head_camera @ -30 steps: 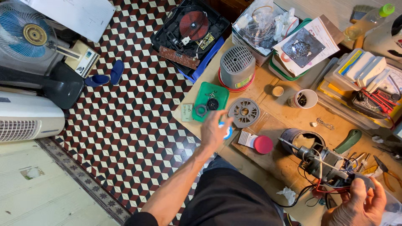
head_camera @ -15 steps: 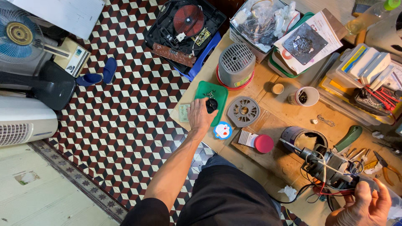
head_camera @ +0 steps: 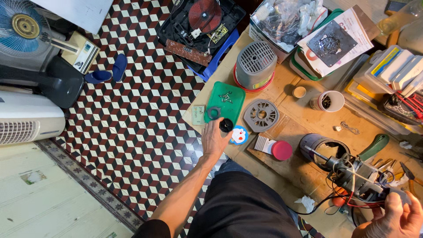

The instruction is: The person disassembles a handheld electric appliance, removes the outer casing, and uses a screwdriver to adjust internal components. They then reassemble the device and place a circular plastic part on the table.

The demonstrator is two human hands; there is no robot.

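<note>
My left hand (head_camera: 215,140) reaches to the near edge of a green tray (head_camera: 229,105) on the workbench. Its fingertips pinch a small black round knob (head_camera: 226,125). In the tray lie a dark ring (head_camera: 214,112) and several small screws (head_camera: 226,97). At the bottom right my right hand (head_camera: 392,218) grips the rear of a bare electric motor (head_camera: 358,176) with a metal shaft and red and black wires. A dark cylindrical housing (head_camera: 318,147) lies just left of the motor.
On the bench sit a grey vented motor cover (head_camera: 255,66), a grey round vented plate (head_camera: 262,115), a white cup (head_camera: 328,101), a red-capped brush (head_camera: 275,149), a round blue sticker (head_camera: 239,135) and a green-handled tool (head_camera: 374,146). An opened cooktop (head_camera: 200,22), a fan (head_camera: 26,26) and blue slippers (head_camera: 105,72) stand on the tiled floor.
My left hand moved from beside the blue sticker up to the tray, closed on the black knob and drew it to the tray's near edge. The right hand stayed on the motor.
</note>
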